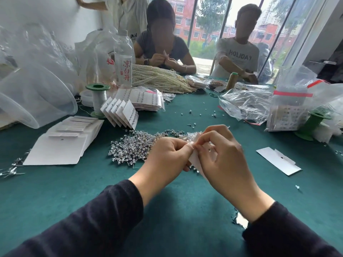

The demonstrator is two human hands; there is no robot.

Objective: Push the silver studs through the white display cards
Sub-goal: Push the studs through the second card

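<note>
White display card (194, 158) pinched between left hand (167, 156), right hand (222, 153)

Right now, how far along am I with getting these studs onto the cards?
Done: studded cards lean in a row, with more in a bag behind them. In hand: left hand and right hand pinch one white card. Remaining: a big stud pile, a stack of blank cards, and one loose blank card.

Left hand (168, 156), right hand (224, 154) pinch white card (194, 160) just before silver stud pile (133, 147); blank card stack (59, 145) left of pile.
</note>
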